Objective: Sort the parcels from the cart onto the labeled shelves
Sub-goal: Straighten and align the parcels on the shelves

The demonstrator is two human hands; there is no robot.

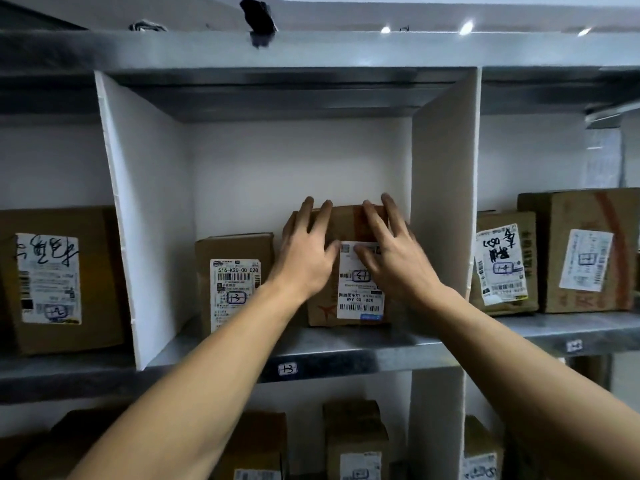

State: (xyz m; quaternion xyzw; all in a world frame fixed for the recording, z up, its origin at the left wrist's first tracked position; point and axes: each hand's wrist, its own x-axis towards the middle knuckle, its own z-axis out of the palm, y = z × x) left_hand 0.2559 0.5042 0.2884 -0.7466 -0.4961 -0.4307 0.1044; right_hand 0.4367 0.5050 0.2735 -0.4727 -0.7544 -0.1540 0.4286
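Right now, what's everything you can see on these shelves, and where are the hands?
Box under the hands: one, brown, white label, middle compartment, right side.
Neighbour box: one, brown, white label, same compartment, to its left.
Left box: one, brown, next compartment left.
Right boxes: two, brown, next compartment right.
Lower boxes: at least three, brown, shelf below.
Dividers: two, white, flanking the middle compartment.
Shelf: grey metal.
Tags: two, white, shelf's front edge.
Black thing: one, on top; unidentifiable.
Left hand: fingers straight, on the box.
Right hand: likewise.
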